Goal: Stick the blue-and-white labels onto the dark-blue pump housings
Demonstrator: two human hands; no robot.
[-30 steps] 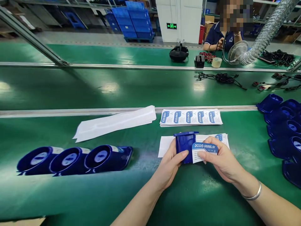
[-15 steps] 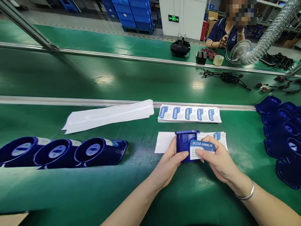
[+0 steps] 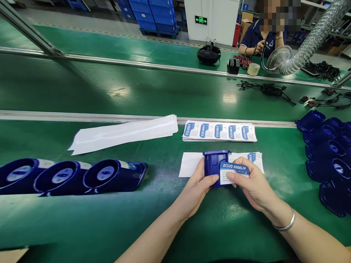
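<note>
My left hand (image 3: 199, 182) is wrapped round a dark blue plastic housing (image 3: 212, 164), its thumb on the front face. A white and blue label (image 3: 238, 168) printed "DC52Q-5000L/H" lies against the housing's right part and sticks out past it. My right hand (image 3: 253, 184) pinches that label, thumb in front and fingers behind; whether those fingers also touch the housing is hidden. Behind both hands, a label strip (image 3: 189, 165) lies on the green table, with one printed label left at its right end.
Farther back lie a stack of label sheets (image 3: 219, 132) and blank white strips (image 3: 123, 134). Several blue housings stand in a row (image 3: 105, 175) at left, and more (image 3: 333, 146) at right. Beyond a metal rail are cables (image 3: 268, 88), an air duct (image 3: 309, 44) and a seated person (image 3: 253, 40).
The whole view has shifted slightly. Both hands keep the same hold on the housing and the label, with hardly any visible movement between them.
</note>
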